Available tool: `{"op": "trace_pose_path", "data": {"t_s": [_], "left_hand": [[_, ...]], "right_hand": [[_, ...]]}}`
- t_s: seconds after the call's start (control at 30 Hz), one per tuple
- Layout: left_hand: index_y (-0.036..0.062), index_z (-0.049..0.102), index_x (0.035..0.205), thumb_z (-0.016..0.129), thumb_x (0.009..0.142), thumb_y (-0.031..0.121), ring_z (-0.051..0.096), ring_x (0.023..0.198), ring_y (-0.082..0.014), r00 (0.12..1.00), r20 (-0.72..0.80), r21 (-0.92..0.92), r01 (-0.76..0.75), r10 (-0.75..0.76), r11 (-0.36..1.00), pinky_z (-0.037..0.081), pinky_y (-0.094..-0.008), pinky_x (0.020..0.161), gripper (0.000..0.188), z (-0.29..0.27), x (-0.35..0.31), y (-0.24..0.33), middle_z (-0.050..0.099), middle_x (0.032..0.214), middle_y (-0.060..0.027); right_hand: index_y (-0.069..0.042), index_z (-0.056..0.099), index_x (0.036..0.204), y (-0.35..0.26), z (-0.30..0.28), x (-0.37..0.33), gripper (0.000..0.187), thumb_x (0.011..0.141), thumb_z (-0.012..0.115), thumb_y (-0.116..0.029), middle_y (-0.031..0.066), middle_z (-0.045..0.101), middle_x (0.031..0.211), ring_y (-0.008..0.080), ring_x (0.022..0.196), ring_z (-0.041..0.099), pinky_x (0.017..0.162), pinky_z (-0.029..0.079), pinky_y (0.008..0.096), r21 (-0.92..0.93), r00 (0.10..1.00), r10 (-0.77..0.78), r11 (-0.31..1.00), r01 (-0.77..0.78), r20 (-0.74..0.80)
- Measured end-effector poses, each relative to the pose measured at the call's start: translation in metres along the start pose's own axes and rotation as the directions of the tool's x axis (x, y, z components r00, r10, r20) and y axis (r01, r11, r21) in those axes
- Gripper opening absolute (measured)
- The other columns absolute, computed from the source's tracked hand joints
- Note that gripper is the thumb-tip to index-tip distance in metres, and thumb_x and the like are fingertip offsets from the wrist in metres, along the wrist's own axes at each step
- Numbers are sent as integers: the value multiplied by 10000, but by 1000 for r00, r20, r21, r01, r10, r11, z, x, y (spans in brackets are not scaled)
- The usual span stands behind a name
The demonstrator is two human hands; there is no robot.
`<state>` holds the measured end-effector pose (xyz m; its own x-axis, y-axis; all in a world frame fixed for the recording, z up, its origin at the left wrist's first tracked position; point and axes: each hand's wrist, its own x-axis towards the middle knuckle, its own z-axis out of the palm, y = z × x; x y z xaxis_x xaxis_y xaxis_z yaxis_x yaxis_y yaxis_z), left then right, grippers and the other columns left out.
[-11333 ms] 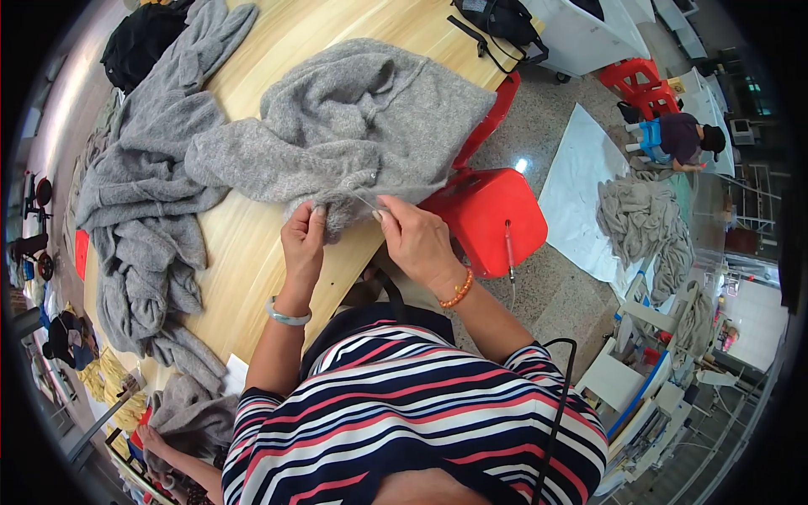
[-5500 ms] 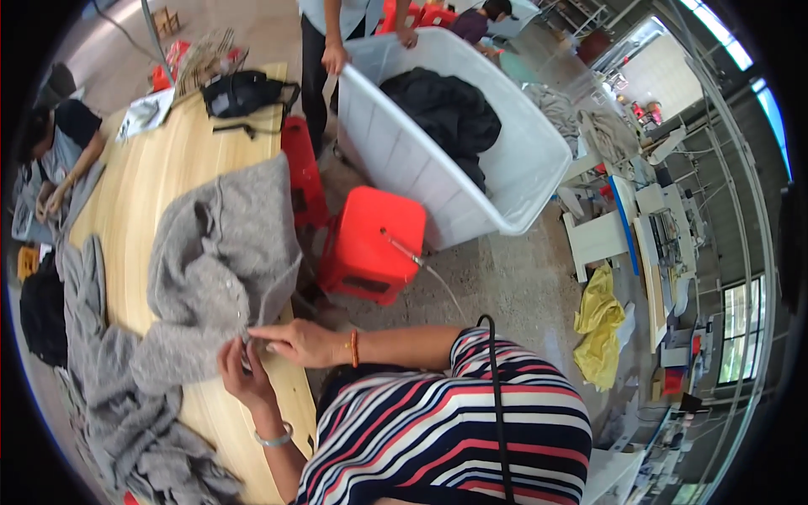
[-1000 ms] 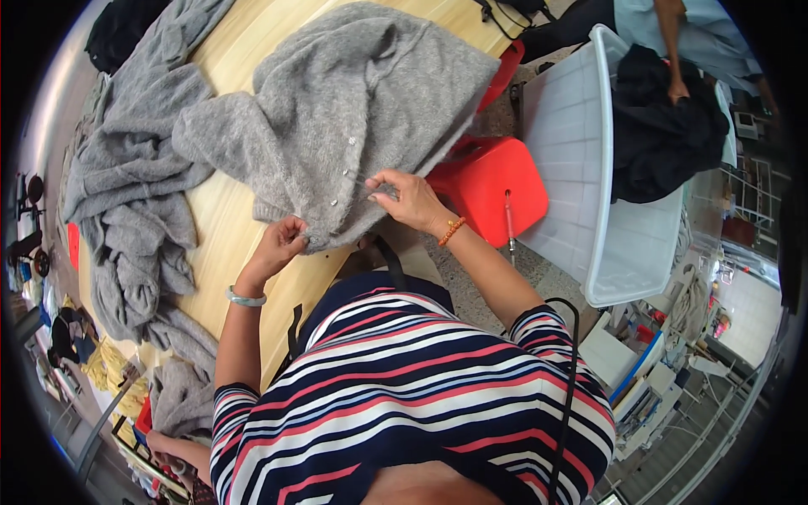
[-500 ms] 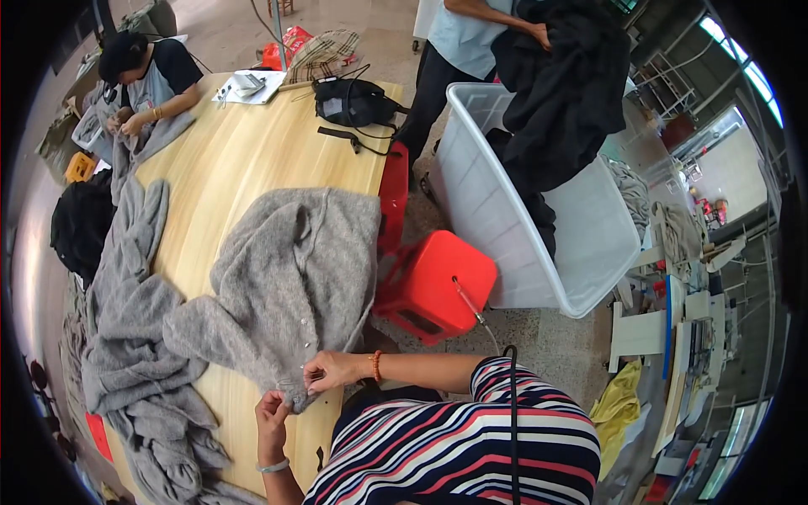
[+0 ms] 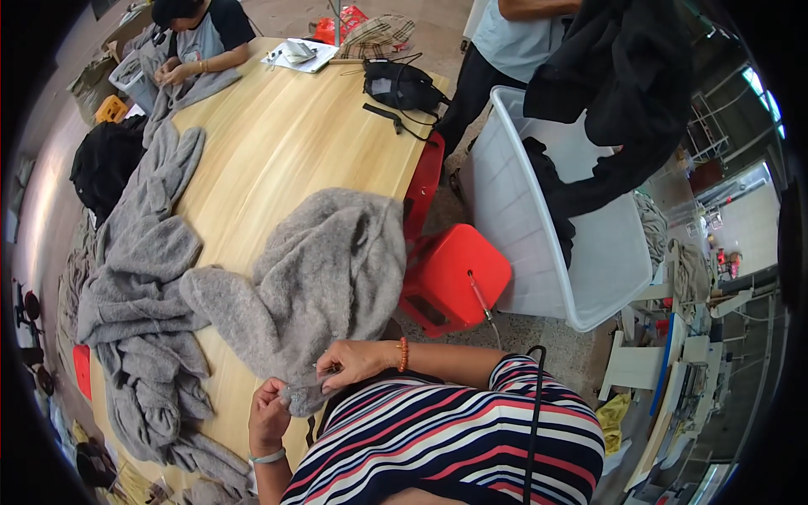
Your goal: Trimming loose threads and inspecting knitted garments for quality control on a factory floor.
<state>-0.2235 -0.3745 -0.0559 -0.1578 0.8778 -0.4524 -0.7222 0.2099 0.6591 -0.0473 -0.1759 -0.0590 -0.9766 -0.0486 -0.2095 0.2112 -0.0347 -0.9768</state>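
Observation:
A fuzzy grey knitted garment (image 5: 332, 261) lies bunched on the table in front of me, its near end drawn to the table's edge by my body. My left hand (image 5: 269, 414), with a pale bangle at the wrist, pinches the left side of that end. On the other side, my right hand (image 5: 360, 360), wearing an orange bead bracelet, has its fingers closed at the garment. Something small and dark shows by the right fingertips, too small to name.
More grey knitwear (image 5: 147, 311) trails along the left side of the wooden table (image 5: 269, 143). A red stool (image 5: 463, 273) and a white bin (image 5: 518, 219) stand right. One person handles black cloth (image 5: 631, 76) above it; another sits far left. A black bag (image 5: 400, 88) lies far right on the table.
The view has shifted, so most things sit further right. The garment is turned, and its buttons no longer show. Over the bin, the black cloth has moved right.

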Motion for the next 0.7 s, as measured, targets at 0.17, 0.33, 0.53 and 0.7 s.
{"op": "trace_pose_path", "data": {"t_s": [0.17,0.33,0.53,0.7], "left_hand": [[22,555,968,609,852,148,584,720,-144,918,-192,-96,-371,348,924,480,-267,727,180,13,-21,17,614,815,-43],[-1,528,1225,548,922,210,605,1064,-270,864,-291,-238,-482,412,843,469,-384,938,369,-91,-45,12,626,1191,-139],[-40,523,1240,580,889,198,593,1106,-277,737,-325,-101,-650,593,753,468,-361,959,428,-108,-44,33,611,1201,-199],[-52,562,1176,589,870,171,625,1031,-229,589,-452,105,-711,670,695,511,-324,889,379,-89,-41,30,633,1134,-201]], "right_hand": [[23,643,957,9,-20,-15,239,893,620,-206,86,691,839,144,762,639,692,502,292,-108,888,-104,992,62,-449],[-1,609,997,2,-51,-50,215,922,590,-202,98,686,853,184,791,657,732,505,313,-225,685,-137,973,-41,-716],[-22,615,1002,-5,-55,-76,195,892,588,-180,150,685,923,301,881,669,775,517,380,-392,543,-266,911,-129,-797],[-48,636,983,7,-68,-72,178,861,612,-174,148,682,840,314,806,671,720,518,398,-498,496,-380,858,-126,-781]]}}
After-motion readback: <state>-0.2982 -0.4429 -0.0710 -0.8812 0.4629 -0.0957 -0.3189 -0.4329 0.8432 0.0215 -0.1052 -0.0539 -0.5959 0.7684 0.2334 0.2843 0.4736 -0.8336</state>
